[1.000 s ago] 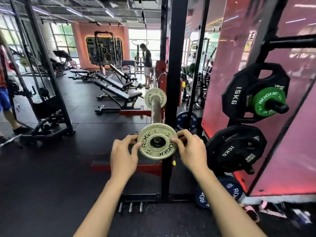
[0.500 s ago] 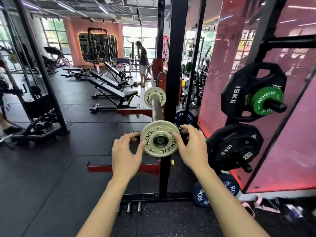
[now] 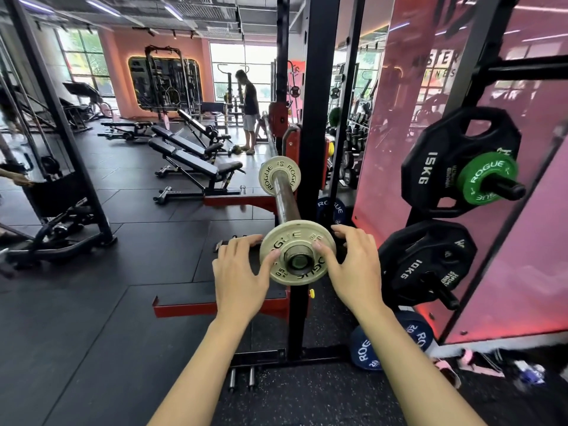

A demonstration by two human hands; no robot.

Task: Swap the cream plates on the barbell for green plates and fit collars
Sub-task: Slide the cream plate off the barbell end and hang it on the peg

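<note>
A small cream plate (image 3: 293, 241) sits at the near tip of the barbell sleeve (image 3: 287, 199). My left hand (image 3: 241, 273) grips its left rim, thumb on the face. My right hand (image 3: 353, 265) grips its right rim, thumb near the hub. A second cream plate (image 3: 268, 176) sits farther up the sleeve against the collar stop. A green plate (image 3: 479, 176) hangs on a storage peg at the right, in front of a black 15 kg plate (image 3: 430, 170). No collars show.
The black rack upright (image 3: 313, 118) stands just right of the bar. A black 10 kg plate (image 3: 412, 265) hangs on a lower peg. Blue plates (image 3: 362, 352) lean on the floor by the rack base. Benches (image 3: 196, 161) and a person (image 3: 249, 109) are farther back.
The near cream plate has slid along the sleeve toward me, to its tip, with both hands still on its rim. The view has tilted slightly.
</note>
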